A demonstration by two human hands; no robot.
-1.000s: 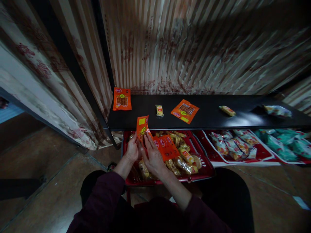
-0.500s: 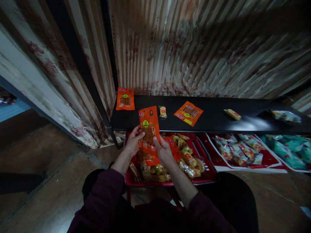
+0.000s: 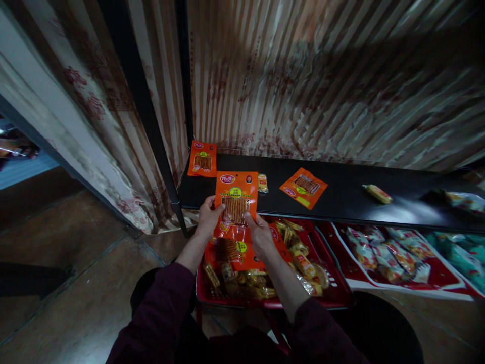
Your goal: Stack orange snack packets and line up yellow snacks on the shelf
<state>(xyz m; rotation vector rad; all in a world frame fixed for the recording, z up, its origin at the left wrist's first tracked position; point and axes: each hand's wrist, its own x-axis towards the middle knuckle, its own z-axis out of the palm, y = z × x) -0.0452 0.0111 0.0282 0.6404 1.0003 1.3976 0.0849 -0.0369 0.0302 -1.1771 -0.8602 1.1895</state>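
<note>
The print on the orange plastic snack packet (image 3: pixel 235 202) is too small to read. The packet hides the fingers of the left hand (image 3: pixel 208 218) and the right hand (image 3: pixel 261 235) behind it, and also part of the red plastic basket (image 3: pixel 326 303). The right edge cuts off the teal wrapped packets (image 3: pixel 468 253). A pale packet (image 3: pixel 464 199) on the black shelf (image 3: pixel 341 202) is dim and blurred.

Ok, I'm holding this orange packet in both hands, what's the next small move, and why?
Probably lay the packet flat on the shelf just ahead. Your left hand and right hand hold it upright at the shelf's front edge. A left packet and a right packet of the same kind already lie flat there, with room between them.
</note>
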